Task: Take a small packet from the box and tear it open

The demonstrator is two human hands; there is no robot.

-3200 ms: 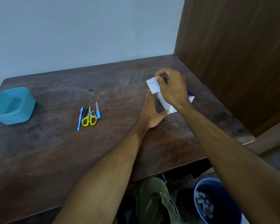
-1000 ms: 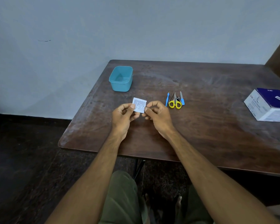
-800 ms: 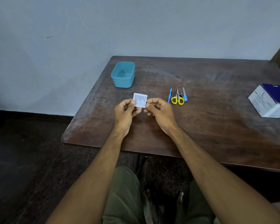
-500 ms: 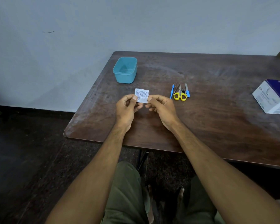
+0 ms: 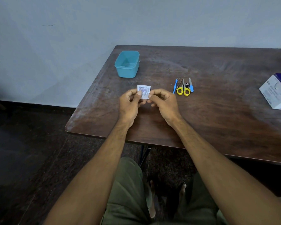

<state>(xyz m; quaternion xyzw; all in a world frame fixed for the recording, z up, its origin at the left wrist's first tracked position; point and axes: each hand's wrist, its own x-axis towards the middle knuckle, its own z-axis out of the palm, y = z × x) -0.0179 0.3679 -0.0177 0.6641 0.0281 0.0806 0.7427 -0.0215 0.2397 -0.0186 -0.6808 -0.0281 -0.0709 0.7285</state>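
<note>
Head-camera view: a seated person holds a small white printed sachet (image 5: 143, 91) above a dark wooden table (image 5: 217, 114), the left hand (image 5: 130, 103) pinching its left edge between thumb and curled forefinger, the right hand (image 5: 163, 101) pinching its right edge the same way; both grips are tight and neither hand holds anything else. The sachet hangs upright between the two hands, clear of the tabletop, print facing the camera. An open teal container (image 5: 127, 64) stands farther back to the left; yellow-handled scissors (image 5: 183, 90) lie to the right among slim blue-handled tools (image 5: 191, 86), and a white-and-blue box (image 5: 277, 93) sits at the far right edge. Opening the packet cleanly would likely call for the thumbs set close together at the top seam, one hand drawing towards the body, the other away, with a short tear so the contents are not torn or dropped
</note>
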